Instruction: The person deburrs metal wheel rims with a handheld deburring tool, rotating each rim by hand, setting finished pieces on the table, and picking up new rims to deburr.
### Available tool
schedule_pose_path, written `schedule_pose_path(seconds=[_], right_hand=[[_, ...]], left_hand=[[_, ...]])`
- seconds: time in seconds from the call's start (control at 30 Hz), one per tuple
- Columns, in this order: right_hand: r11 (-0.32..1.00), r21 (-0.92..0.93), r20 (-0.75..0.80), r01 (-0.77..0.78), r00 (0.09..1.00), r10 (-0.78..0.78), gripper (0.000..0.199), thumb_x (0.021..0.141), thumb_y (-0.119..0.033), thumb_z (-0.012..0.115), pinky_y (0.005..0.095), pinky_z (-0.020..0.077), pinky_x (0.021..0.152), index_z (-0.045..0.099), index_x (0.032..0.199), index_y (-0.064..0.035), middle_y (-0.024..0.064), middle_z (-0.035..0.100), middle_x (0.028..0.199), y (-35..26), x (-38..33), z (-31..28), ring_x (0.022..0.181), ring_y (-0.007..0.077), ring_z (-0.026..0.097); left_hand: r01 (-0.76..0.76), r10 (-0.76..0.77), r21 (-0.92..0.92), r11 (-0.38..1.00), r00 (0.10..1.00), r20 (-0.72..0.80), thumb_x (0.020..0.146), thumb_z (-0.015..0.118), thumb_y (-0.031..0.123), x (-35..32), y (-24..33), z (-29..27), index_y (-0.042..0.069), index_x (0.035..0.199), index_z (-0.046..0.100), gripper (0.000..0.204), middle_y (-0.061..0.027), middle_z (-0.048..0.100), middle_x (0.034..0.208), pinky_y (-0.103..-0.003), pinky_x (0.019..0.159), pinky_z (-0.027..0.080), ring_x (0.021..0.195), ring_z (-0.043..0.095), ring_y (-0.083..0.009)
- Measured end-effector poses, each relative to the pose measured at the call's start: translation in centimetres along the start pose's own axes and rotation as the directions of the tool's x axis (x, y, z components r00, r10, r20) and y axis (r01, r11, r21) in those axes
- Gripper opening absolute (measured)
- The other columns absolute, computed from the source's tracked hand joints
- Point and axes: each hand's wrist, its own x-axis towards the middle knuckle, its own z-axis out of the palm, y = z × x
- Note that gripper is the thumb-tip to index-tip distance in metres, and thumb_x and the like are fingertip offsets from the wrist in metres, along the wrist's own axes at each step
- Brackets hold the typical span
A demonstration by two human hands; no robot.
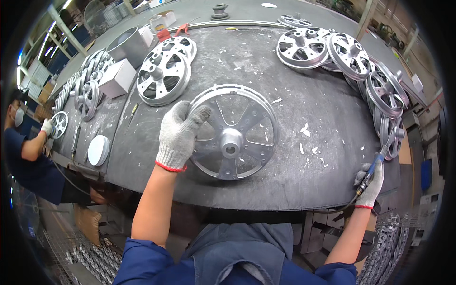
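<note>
A bare metal spoked wheel (231,146) with a raised hub stands tilted on the dark worktable, its hub facing me. My left hand (180,133), in a grey-white knitted glove with a red cuff, is closed on the wheel's upper left rim. Well off to the right, my gloved right hand (372,183) wraps around a blue pneumatic hand tool (378,160). Its narrow metal tip points up and away, close to the stacked wheels at the right edge, and a thin hose trails from its lower end. No contact shows between the tool and the held wheel.
Similar wheels are stacked at the back left (164,78), at the back right (304,47) and along the right edge (385,92). A white box (117,78), a round white disc (99,150) and pale flakes (304,130) lie on the worktable (304,190). A co-worker (28,147) handles another wheel at left.
</note>
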Motion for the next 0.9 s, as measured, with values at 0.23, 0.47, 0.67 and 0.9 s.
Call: schedule_pose_path(seconds=[0.23, 0.47, 0.67, 0.9], right_hand=[[0.995, 0.084, -0.065, -0.053, 0.996, 0.058, 0.051, 0.112, -0.054, 0.065, 0.0275, 0.0511, 0.045, 0.064, 0.152, -0.0219, -0.0003, 0.071, 0.089, 0.7, 1.4, -1.6, 0.059, 0.0115, 0.066], [0.979, 0.198, -0.03, -0.044, 0.998, 0.051, 0.048, 0.111, -0.057, 0.065, 0.0278, 0.0514, 0.045, 0.066, 0.147, -0.0256, -0.0008, 0.071, 0.089, 0.9, 0.8, -1.3, 0.061, 0.0112, 0.067], [0.985, 0.166, -0.035, -0.054, 0.998, 0.061, 0.05, 0.106, -0.061, 0.071, 0.0305, 0.0512, 0.045, 0.067, 0.127, -0.0153, -0.0009, 0.068, 0.087, 0.9, 1.6, -1.2, 0.058, 0.0121, 0.063], [0.98, 0.194, 0.028, -0.049, 0.999, 0.044, 0.048, 0.105, -0.047, 0.076, 0.0358, 0.0516, 0.044, 0.058, 0.138, -0.0178, 0.0064, 0.063, 0.084, -0.4, -0.6, 1.0, 0.057, 0.0182, 0.065]], left_hand=[[0.005, -0.005, -0.03, 1.0, 1.0, -0.003, 0.104, 0.083, 0.031, -0.8, 0.5, -0.5, -0.001, 0.105, 0.077, 0.032, -0.0003, 0.069, 0.083, -0.028, 0.06, 0.046, 0.07, 0.057, -0.0063], [0.117, -0.117, 0.041, 0.992, 0.993, 0.002, 0.104, 0.081, 0.028, -3.1, 4.1, -0.7, -0.003, 0.115, 0.078, 0.033, -0.0021, 0.073, 0.091, -0.027, 0.069, 0.049, 0.076, 0.059, -0.0073], [0.072, -0.074, -0.322, 0.944, 0.997, 0.006, 0.094, 0.079, 0.009, -4.4, 4.0, -0.9, -0.006, 0.122, 0.073, 0.032, -0.0102, 0.077, 0.105, -0.028, 0.072, 0.056, 0.081, 0.069, -0.0109], [-0.762, 0.698, 0.534, 0.365, 0.604, 0.384, 0.087, 0.073, 0.0, -8.2, 4.5, 5.1, 0.005, 0.101, 0.069, 0.016, -0.0069, 0.076, 0.086, -0.039, 0.069, 0.059, 0.073, 0.074, -0.022]])
